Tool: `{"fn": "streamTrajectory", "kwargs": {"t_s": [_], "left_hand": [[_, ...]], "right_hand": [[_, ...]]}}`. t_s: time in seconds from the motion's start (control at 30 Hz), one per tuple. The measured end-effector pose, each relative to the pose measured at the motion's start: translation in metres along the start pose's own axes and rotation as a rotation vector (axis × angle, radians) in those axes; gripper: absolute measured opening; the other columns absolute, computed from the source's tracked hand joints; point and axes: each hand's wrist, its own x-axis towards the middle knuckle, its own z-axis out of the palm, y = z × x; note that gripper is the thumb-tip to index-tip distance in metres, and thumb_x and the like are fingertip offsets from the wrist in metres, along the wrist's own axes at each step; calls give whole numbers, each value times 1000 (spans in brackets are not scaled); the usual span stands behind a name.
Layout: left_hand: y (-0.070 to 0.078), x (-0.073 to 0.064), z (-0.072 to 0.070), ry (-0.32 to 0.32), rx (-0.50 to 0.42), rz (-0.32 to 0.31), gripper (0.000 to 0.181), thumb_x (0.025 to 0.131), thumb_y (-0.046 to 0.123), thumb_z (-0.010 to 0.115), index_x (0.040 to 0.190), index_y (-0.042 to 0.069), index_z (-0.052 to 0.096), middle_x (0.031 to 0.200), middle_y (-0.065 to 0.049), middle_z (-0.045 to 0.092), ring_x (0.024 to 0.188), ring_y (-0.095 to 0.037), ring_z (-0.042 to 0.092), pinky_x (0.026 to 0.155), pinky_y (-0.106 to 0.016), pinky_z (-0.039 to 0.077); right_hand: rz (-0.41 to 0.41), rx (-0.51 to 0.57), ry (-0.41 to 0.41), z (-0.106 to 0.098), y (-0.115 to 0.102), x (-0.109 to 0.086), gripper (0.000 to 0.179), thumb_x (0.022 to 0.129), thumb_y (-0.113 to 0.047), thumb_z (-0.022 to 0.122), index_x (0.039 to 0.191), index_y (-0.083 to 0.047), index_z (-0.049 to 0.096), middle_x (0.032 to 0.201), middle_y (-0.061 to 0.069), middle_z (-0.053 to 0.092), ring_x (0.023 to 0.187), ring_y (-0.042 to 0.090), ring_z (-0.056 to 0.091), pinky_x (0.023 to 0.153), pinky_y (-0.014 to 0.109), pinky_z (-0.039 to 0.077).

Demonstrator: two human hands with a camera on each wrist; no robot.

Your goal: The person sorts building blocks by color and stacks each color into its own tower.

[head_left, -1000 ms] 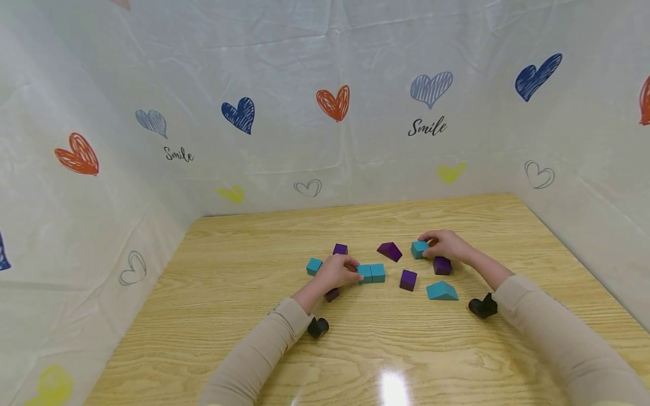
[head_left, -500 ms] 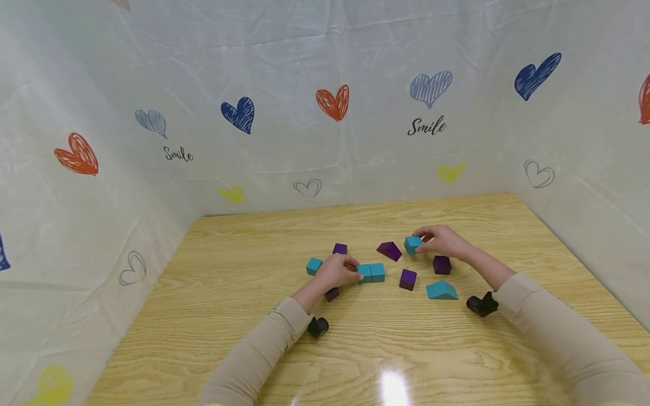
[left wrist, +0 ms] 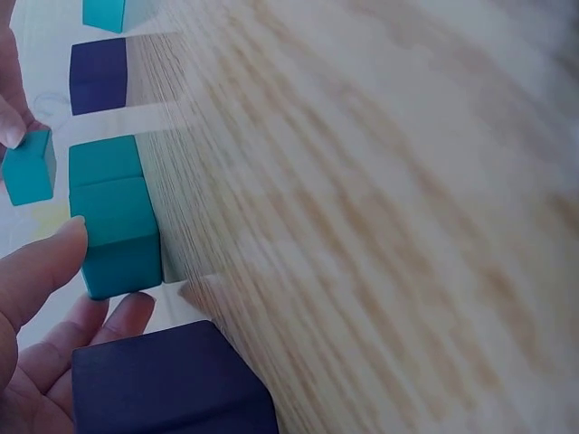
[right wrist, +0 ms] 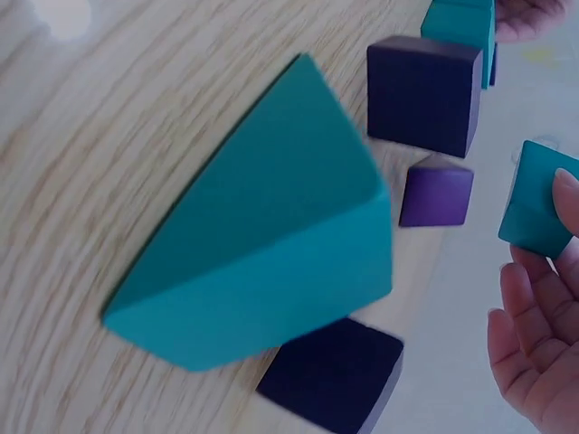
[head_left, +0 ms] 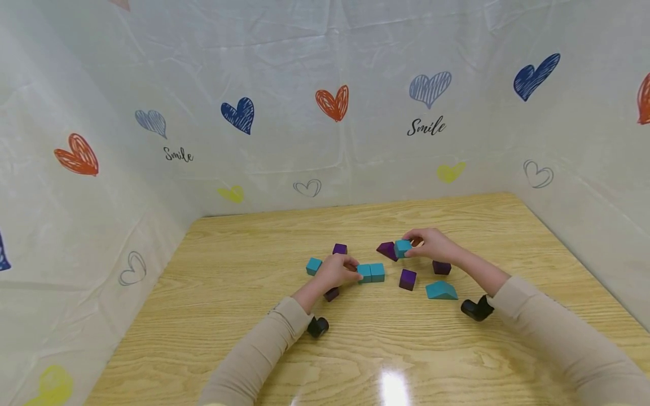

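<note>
My left hand (head_left: pixel 335 272) pinches the left one of two teal blocks (head_left: pixel 364 273) that lie side by side on the table. In the left wrist view its thumb (left wrist: pixel 63 258) and fingers sit on opposite sides of that block. A teal cube (right wrist: pixel 534 201) is held between thumb and fingers of my right hand (head_left: pixel 433 246), lifted off the tabletop. From the head view, this cube overlaps a purple wedge-like block (head_left: pixel 386 250) behind it. Below the right hand lie a purple cube (head_left: pixel 408 279), a teal wedge-like block (right wrist: pixel 262 226) and another purple block (head_left: pixel 442 267).
Around the left hand are another teal cube (head_left: pixel 313 266), a purple cube (head_left: pixel 340 248) and a dark purple block (head_left: pixel 332 294). Black wrist devices (head_left: pixel 318 327) hang at both cuffs. A white sheet with printed hearts (head_left: pixel 332 102) stands behind the wooden table (head_left: pixel 254 242).
My right hand has lifted the teal cube off the table and carried it left, from beside the purple block to the purple wedge-like block. The left hand has stayed put.
</note>
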Motion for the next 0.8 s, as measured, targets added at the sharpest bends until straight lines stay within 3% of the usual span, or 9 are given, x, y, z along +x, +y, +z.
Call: {"fn": "streamTrajectory", "kwargs": {"t_s": [0.8], "left_hand": [[1, 1, -1, -4, 15, 3, 32, 78, 26, 73, 106, 12, 67, 92, 1, 66, 85, -14, 58, 77, -31, 47]], "right_hand": [[-24, 11, -42, 36, -31, 12, 33, 79, -13, 71, 107, 3, 61, 93, 10, 62, 81, 20, 56, 72, 32, 47]]}}
